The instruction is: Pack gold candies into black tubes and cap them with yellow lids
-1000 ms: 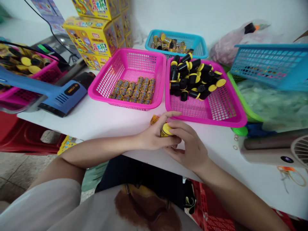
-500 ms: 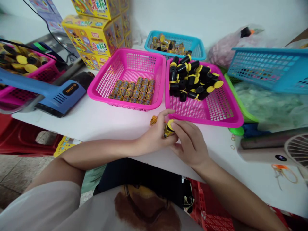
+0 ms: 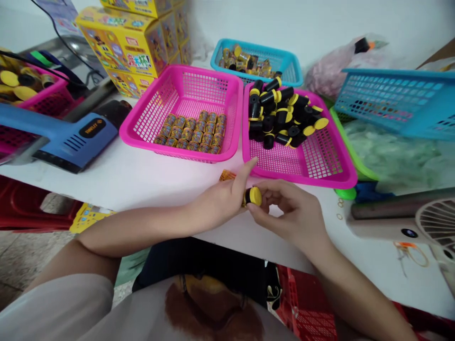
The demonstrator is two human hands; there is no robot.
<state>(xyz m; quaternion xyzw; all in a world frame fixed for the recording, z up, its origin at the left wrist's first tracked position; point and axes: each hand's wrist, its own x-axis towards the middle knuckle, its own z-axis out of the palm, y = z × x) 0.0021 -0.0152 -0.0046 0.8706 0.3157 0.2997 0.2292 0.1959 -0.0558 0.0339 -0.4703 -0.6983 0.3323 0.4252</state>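
Note:
My left hand [image 3: 222, 196] and my right hand [image 3: 291, 210] meet at the near edge of the white table [image 3: 142, 177]. Between them is a small black canister with a yellow cap [image 3: 253, 195]. Both hands pinch it, the yellow cap facing me. A printed yellow label [image 3: 227, 175] lies on the table just behind my left hand. Behind the hands stand two pink baskets: the left one [image 3: 185, 90] holds neat rows of labelled canisters [image 3: 194, 132], the right one [image 3: 305, 163] a heap of black canisters with yellow caps [image 3: 280, 116].
A blue heat gun [image 3: 67, 137] lies at the left beside another pink basket [image 3: 39, 94]. Yellow boxes [image 3: 128, 45] are stacked at the back left. Blue baskets [image 3: 259, 59] [image 3: 394, 102] stand behind and at the right. A small fan [image 3: 405, 220] sits at the right edge.
The canister has been turned between my hands so its yellow cap now faces me. My right hand has shifted a little to the right, and my left forefinger has stretched out.

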